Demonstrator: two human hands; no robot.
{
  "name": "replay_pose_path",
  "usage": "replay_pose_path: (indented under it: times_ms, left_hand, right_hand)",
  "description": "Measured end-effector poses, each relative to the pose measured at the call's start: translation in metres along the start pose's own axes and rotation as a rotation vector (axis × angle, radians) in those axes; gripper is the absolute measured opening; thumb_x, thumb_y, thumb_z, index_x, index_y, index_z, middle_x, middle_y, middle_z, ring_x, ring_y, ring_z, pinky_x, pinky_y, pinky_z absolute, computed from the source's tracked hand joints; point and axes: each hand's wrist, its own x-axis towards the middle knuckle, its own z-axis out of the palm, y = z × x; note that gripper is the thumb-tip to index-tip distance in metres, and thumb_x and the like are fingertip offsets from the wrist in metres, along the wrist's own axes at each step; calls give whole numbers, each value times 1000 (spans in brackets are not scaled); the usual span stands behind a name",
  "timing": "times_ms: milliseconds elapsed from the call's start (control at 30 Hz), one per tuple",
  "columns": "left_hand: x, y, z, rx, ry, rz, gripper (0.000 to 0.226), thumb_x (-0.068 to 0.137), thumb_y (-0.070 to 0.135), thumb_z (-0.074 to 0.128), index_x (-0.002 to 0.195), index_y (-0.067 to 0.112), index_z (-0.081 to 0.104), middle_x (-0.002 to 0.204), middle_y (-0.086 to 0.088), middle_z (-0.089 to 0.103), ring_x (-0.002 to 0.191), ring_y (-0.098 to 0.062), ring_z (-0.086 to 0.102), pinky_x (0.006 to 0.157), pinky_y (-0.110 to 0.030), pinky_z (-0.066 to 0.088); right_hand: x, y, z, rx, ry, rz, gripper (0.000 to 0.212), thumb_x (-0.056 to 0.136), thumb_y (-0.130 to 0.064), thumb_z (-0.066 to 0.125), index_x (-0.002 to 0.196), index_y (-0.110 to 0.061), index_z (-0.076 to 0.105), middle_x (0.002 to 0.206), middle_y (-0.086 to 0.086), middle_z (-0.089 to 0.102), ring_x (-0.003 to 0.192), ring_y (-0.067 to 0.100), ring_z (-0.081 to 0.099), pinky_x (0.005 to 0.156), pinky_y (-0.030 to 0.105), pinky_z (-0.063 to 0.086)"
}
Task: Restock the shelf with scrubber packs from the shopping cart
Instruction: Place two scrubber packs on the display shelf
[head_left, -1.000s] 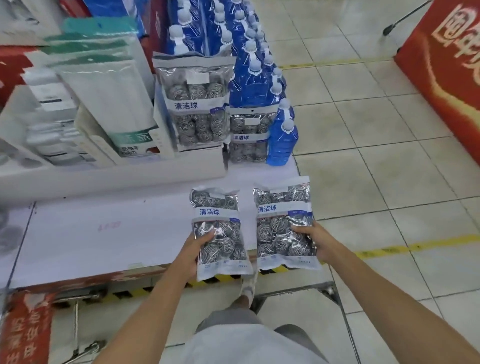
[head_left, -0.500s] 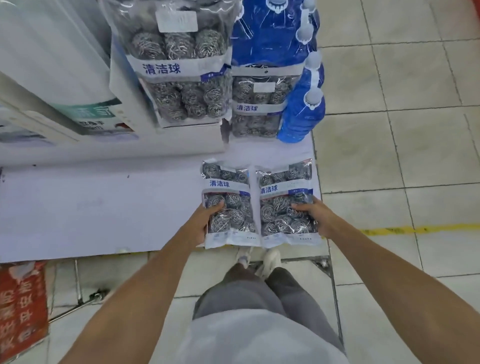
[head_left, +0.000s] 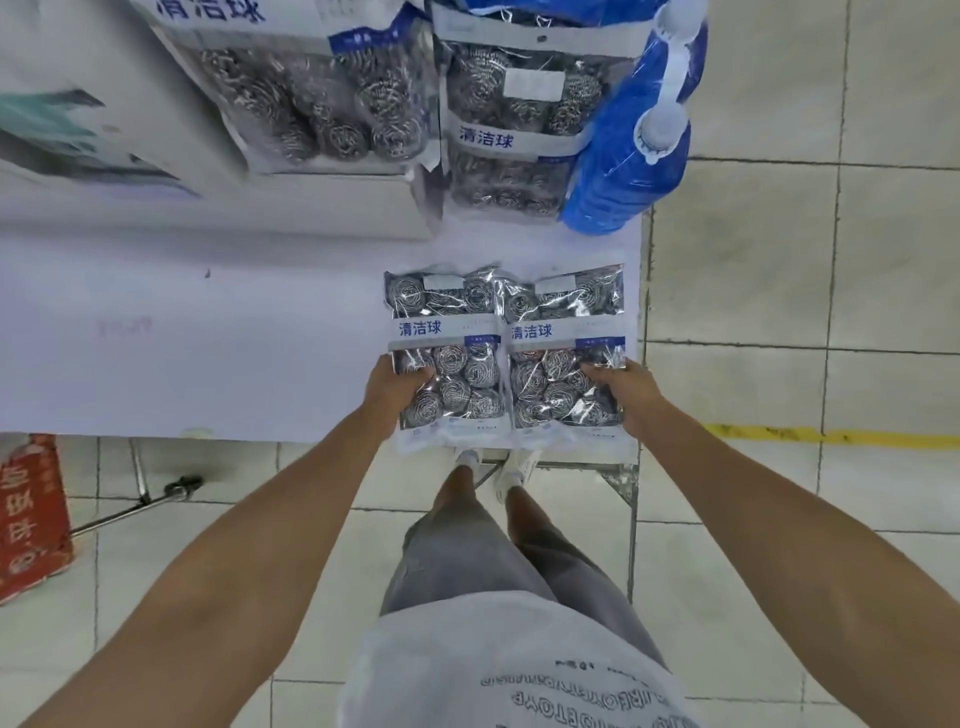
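Head view looks down on a gray tile floor (head_left: 779, 312) with a yellow line (head_left: 831, 435). A big white shelf (head_left: 208, 338) sits low in front of the person. At the back of it stand more scrubber packs (head_left: 511, 130) and blue bottles (head_left: 631, 171). A red sign (head_left: 31, 514) sits on the floor at the left. The left hand (head_left: 392, 387) grips the left pack (head_left: 447, 358) by its near left side. The right hand (head_left: 623, 389) grips the right pack (head_left: 563, 353) by its near right side. Both packs are side by side, touching, over the shelf's near right corner.
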Motion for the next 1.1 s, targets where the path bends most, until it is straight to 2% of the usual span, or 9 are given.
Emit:
replay_pose_path:
  times_ms: [167, 333, 433, 600, 667, 767, 933, 1033, 1100]
  left_hand:
    - [11, 10, 6, 111, 35, 18, 58, 90, 24, 79, 136, 9, 48, 125, -8, 60, 107, -24, 54, 90, -35, 45]
    - [-5, 12, -4, 217, 62, 58, 68, 89, 32, 80, 141, 9, 43, 128, -12, 61, 109, -32, 62, 91, -42, 55]
    - [-30, 12, -17, 312, 80, 100, 78, 93, 40, 74, 152, 6, 36, 137, -15, 57, 120, -37, 62, 100, -47, 53]
    - [-94, 1, -44, 352, 195, 212, 58, 105, 33, 56, 153, 5, 41, 142, -20, 55, 131, -33, 54, 101, -35, 43]
    - [-119, -13, -58, 347, 284, 247, 56, 106, 41, 50, 152, 9, 45, 149, -18, 49, 136, -34, 50, 109, -41, 40]
    - [-156, -39, -79, 348, 402, 267, 56, 108, 43, 45, 152, 9, 44, 150, -18, 48, 136, -33, 49, 112, -43, 40]
    - [-212, -93, -112, 361, 578, 272, 49, 109, 37, 40, 151, 13, 48, 151, -11, 49, 129, -30, 54, 102, -41, 48]
    - [-241, -132, -132, 319, 714, 290, 36, 107, 33, 43, 131, 14, 60, 123, -9, 63, 108, -28, 61, 77, -36, 49]
    - [-258, -156, -147, 258, 793, 262, 32, 106, 30, 46, 130, 14, 60, 117, -10, 65, 101, -29, 62, 73, -36, 47]
  right_hand:
    - [14, -2, 0, -29, 18, -43, 24, 85, -15, 82, 102, -8, 66, 73, 7, 61, 56, 19, 50, 47, 29, 39]
    - [-1, -6, -1, -354, 89, -170, 56, 86, -32, 81, 128, -6, 55, 105, 11, 72, 70, 21, 66, 55, 32, 52]
    - [-37, -15, -3, -657, 144, -305, 44, 96, -29, 69, 126, -5, 46, 106, 11, 61, 72, 20, 57, 56, 32, 46]
    - [-90, -26, 14, -938, 16, -628, 37, 100, -26, 59, 132, -6, 53, 107, 9, 60, 84, 22, 56, 60, 30, 40]
    - [-111, -30, 32, -1050, -80, -698, 41, 102, -29, 55, 136, -7, 53, 121, 13, 63, 94, 25, 64, 77, 33, 54]
    - [-141, -33, 63, -1260, -184, -851, 51, 102, -38, 51, 147, -15, 49, 141, 13, 58, 118, 29, 62, 99, 38, 51]
    - [-189, -22, 121, -1398, -357, -1167, 56, 103, -41, 50, 153, -20, 40, 147, 8, 52, 133, 28, 51, 107, 43, 45]
    - [-215, -7, 162, -1440, -433, -1260, 60, 104, -44, 50, 156, -16, 37, 157, 6, 43, 139, 24, 46, 113, 39, 39]
    - [-233, 5, 192, -1508, -486, -1350, 63, 106, -46, 46, 158, -14, 33, 160, 7, 38, 143, 24, 41, 116, 37, 34]
